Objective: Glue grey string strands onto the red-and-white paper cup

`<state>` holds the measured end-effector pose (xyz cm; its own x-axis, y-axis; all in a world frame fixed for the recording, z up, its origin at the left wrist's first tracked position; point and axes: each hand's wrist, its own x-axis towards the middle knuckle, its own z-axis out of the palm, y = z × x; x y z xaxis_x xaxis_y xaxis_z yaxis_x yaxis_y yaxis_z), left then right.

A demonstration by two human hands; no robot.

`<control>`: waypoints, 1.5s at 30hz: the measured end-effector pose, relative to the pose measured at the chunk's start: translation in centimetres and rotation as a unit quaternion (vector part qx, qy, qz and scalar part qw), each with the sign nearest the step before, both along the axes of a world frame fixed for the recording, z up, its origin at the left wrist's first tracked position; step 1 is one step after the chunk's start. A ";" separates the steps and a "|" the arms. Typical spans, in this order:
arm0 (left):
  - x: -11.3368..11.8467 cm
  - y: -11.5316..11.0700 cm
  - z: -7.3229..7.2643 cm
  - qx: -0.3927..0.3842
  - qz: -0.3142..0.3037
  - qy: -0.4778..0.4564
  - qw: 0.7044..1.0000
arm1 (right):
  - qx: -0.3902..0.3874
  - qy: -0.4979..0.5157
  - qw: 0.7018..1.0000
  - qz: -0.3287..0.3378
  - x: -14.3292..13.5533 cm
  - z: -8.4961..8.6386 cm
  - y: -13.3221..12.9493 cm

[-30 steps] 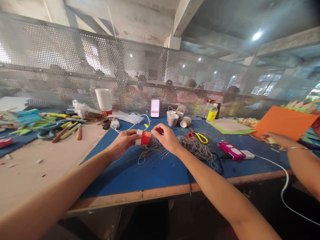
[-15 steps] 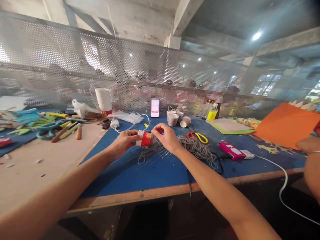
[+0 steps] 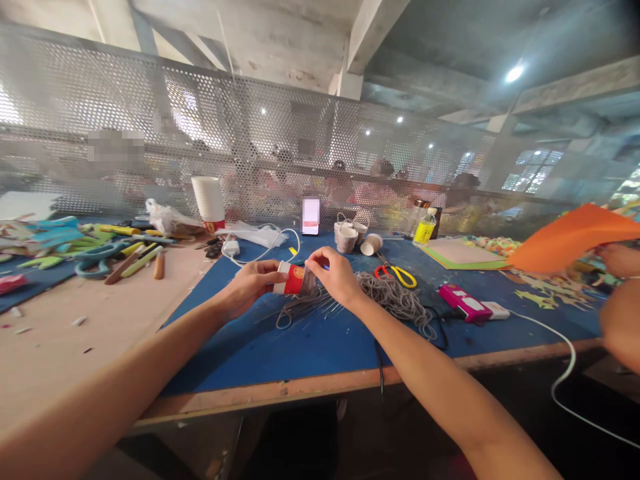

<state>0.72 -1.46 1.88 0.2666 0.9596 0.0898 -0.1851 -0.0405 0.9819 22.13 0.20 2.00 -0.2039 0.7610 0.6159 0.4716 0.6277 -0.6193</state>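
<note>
My left hand grips a red and white paper cup tipped on its side, fingers round its white end. The cup's right end looks grey, as if cord lies round it, though this is too small to be sure. My right hand is closed in a pinch at that grey end; whatever its fingertips hold is hidden. A bit of blue shows beside those fingers. Just right of the hands lies a tangled heap of grey cord, with loose strands spreading under the cup. Scissors with red and yellow handles rest behind the heap.
Several cord-covered cups stand behind the hands near a phone. A stack of paper cups is at back left, blue-handled scissors at left. A magenta box with a white cable lies right. Another person's hand holds orange paper.
My hands and the cup stay almost in place. At the right, the other person's orange paper has bent and shifted, showing more of the yellow cut-outs below.
</note>
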 end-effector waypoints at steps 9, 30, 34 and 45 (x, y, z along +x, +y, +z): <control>-0.1 0.0 0.0 0.004 -0.015 0.013 1.000 | -0.001 -0.009 1.000 0.000 0.0 -0.1 0.0; -0.1 -0.1 0.1 0.002 -0.028 0.017 0.999 | -0.005 -0.009 1.000 -0.015 0.1 -0.3 0.2; -0.1 -0.1 0.0 0.002 -0.033 0.016 0.999 | -0.005 -0.008 1.000 -0.017 0.1 -0.4 0.2; -0.2 -0.1 0.0 0.002 -0.033 0.015 0.999 | -0.012 -0.002 1.000 -0.018 0.2 -0.3 0.0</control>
